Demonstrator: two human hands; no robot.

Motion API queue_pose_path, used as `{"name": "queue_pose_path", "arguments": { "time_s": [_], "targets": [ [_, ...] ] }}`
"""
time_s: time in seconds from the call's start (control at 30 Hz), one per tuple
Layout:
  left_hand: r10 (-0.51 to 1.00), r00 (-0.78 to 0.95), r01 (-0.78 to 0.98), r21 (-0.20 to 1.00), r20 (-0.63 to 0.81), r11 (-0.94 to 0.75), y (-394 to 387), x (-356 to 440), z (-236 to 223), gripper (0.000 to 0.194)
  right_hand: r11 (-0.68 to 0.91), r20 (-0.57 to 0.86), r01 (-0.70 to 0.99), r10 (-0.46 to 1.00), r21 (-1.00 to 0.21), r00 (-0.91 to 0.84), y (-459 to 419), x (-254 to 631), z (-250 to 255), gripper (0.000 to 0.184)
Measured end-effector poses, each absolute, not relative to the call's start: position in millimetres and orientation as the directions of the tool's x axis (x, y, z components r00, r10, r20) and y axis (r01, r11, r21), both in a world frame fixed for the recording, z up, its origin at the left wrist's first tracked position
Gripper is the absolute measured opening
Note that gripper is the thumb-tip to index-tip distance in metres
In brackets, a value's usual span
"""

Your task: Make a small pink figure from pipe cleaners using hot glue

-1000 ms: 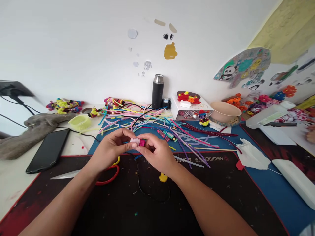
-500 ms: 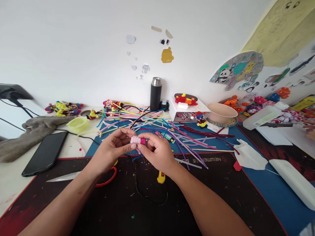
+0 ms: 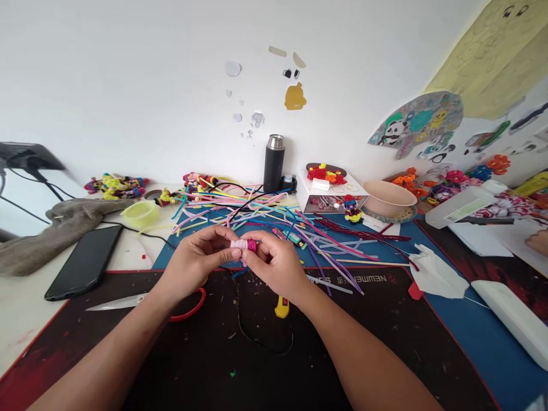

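Observation:
Between my two hands is a small coil of pipe cleaner [image 3: 243,246], light pink on the left and magenta on the right. My left hand [image 3: 194,261] pinches its pink end with thumb and fingers. My right hand [image 3: 276,264] grips the magenta end, fingers curled round it. Both hands hover over the far edge of a black desk mat [image 3: 385,342]. Behind them lies a heap of loose coloured pipe cleaners [image 3: 274,214] on a blue mat.
Red-handled scissors [image 3: 141,301] lie under my left wrist; a yellow cutter [image 3: 281,308] and black cord sit by my right. A black phone [image 3: 83,261], black flask [image 3: 274,162], white box, beige bowl [image 3: 389,198], tissue and another person's hand [image 3: 537,241] surround the mats.
The hands have stayed together on the coil, fingers shifting slightly around it. The view has swayed a little.

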State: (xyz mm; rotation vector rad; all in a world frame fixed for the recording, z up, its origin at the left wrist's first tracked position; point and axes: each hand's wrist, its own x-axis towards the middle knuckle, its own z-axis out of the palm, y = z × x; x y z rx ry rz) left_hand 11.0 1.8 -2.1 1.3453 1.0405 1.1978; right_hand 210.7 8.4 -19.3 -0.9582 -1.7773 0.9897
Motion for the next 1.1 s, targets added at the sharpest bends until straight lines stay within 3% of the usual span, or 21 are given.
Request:
{"name": "queue_pose_path", "arguments": {
  "time_s": [0.23, 0.53, 0.77, 0.93, 1.1],
  "targets": [
    [0.978, 0.164, -0.020, 0.992, 0.128, -0.127, 1.7, 10.8, 0.0, 0.034, 0.310, 0.245, 0.125, 0.896, -0.943, -0.370, 8.5, 210.8, -22.1, 0.022],
    [0.966, 0.169, -0.004, 0.980, 0.196, -0.198, -0.6, 12.4, -0.3, 0.033, 0.342, 0.281, 0.151, 0.904, -0.928, -0.322, 7.4, 208.0, -21.8, 0.022],
    [0.981, 0.122, -0.073, 0.987, 0.152, -0.144, 1.4, 13.3, -0.3, 0.063, 0.385, 0.316, 0.198, 0.897, -0.901, -0.309, 9.0, 208.8, -24.7, 0.022],
    [0.979, 0.169, -0.031, 0.994, 0.111, -0.108, 3.1, 11.7, -1.4, 0.040, 0.406, 0.337, 0.221, 0.895, -0.887, -0.293, 9.0, 208.7, -28.1, 0.023],
    [0.981, 0.137, -0.034, 0.990, 0.140, -0.137, 2.4, 11.4, -0.9, 0.034, 0.433, 0.368, 0.209, 0.884, -0.877, -0.287, 7.9, 209.2, -22.8, 0.024]
  ]
}}
